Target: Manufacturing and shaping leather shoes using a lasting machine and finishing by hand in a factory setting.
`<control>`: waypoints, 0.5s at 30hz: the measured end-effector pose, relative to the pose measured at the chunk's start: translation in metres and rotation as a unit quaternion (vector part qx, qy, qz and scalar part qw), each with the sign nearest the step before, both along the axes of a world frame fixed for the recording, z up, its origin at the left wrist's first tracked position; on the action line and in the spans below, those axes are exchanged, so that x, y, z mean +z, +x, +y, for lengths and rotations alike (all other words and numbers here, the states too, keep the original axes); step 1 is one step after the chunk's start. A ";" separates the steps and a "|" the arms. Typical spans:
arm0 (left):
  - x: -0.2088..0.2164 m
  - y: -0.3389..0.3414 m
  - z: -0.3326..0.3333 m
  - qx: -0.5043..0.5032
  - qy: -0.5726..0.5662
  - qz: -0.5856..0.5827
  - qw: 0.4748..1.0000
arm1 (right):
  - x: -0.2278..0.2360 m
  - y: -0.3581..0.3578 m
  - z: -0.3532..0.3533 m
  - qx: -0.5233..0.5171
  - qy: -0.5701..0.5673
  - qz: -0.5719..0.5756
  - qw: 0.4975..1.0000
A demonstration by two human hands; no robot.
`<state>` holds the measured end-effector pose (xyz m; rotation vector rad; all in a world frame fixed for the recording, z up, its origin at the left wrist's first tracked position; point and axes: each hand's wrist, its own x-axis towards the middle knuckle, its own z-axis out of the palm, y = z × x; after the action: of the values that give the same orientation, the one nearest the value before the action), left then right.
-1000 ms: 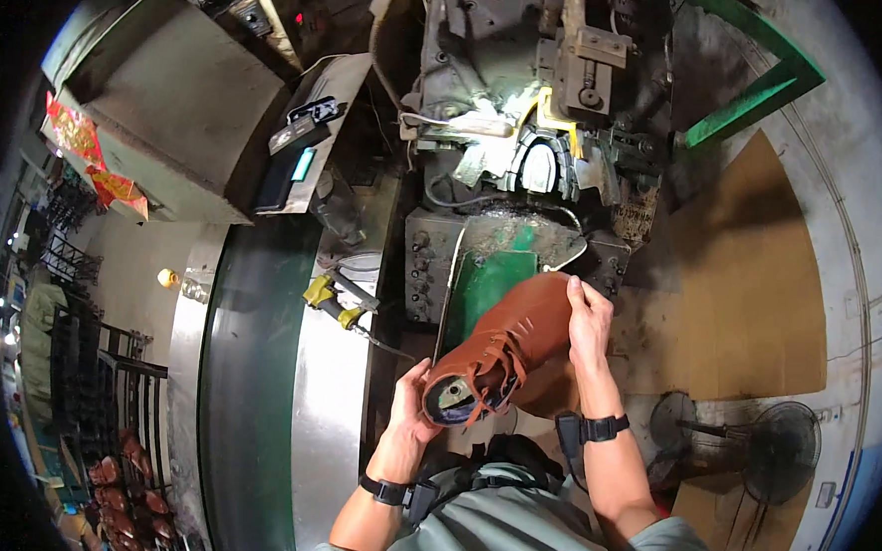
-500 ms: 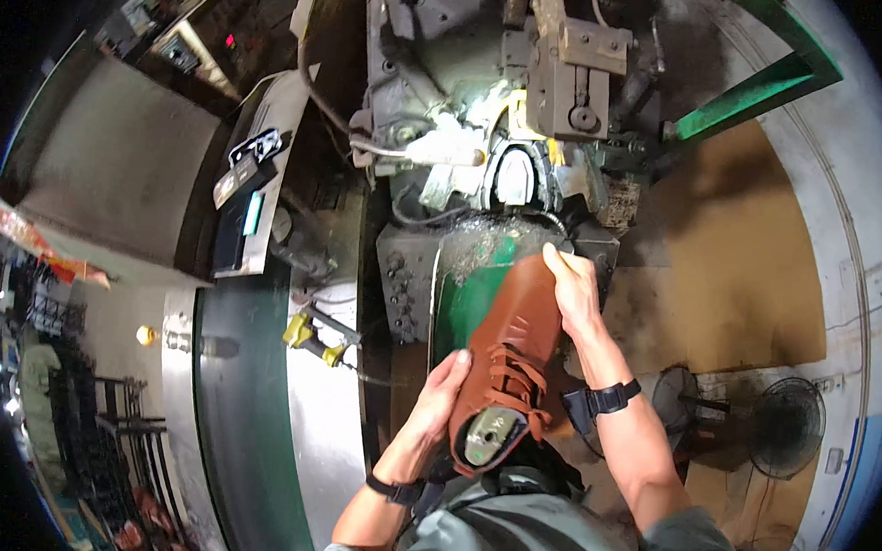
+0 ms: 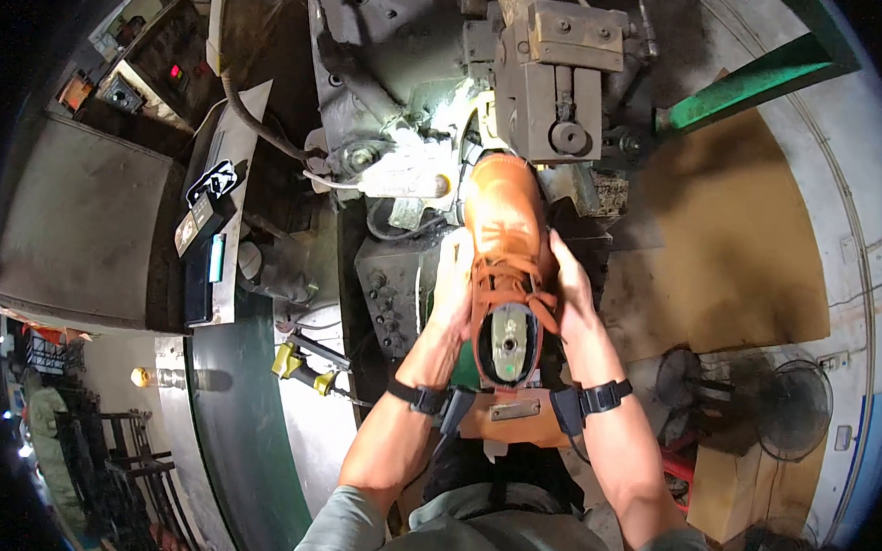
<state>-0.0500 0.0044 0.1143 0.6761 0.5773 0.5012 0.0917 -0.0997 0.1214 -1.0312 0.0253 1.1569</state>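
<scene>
shoe [image 3: 505, 224] moved up to machine [image 3: 574, 51], between left hand [image 3: 451, 288] and right hand [image 3: 573, 290].

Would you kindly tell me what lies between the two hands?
The head view shows a brown laced shoe between the left hand and the right hand.

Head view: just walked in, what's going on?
A person holds a brown shoe between both hands, left hand and right hand on its two sides. Its toe points away from the person, up at the machine, beside a bright lamp; whether toe and machine touch, I can't tell. The shoe is laced, with an insert showing in its opening. A yellow tool lies off to the left.
</scene>
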 end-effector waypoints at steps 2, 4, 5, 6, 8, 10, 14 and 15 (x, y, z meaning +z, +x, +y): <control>-0.003 0.013 0.008 -0.022 -0.064 -0.128 0.990 | 0.001 0.005 0.013 -0.005 -0.001 -0.016 1.000; -0.001 0.020 0.009 0.030 0.046 -0.058 0.997 | -0.001 0.012 0.023 -0.027 -0.011 -0.036 0.999; -0.006 0.023 0.015 0.021 0.031 -0.074 0.997 | -0.005 0.013 0.028 -0.028 0.022 -0.048 0.998; -0.011 0.024 0.020 0.012 0.015 -0.090 0.996 | -0.008 0.013 0.028 -0.024 0.020 -0.045 0.999; -0.021 0.024 0.025 0.011 -0.022 -0.095 0.995 | -0.009 0.013 0.029 0.000 0.052 -0.077 0.996; -0.031 0.026 0.026 0.051 0.003 -0.083 0.995 | -0.010 0.013 0.036 -0.041 0.048 -0.061 0.996; -0.025 0.028 0.018 0.060 -0.008 -0.100 0.993 | -0.017 0.025 0.039 -0.069 -0.014 -0.028 0.997; -0.024 0.028 0.018 0.056 -0.001 -0.086 0.995 | -0.017 0.027 0.040 -0.059 -0.030 -0.036 0.997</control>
<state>-0.0220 0.0224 0.0900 0.5933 0.4556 0.6571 0.1187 -0.0601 0.1044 -1.1096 0.0631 1.0155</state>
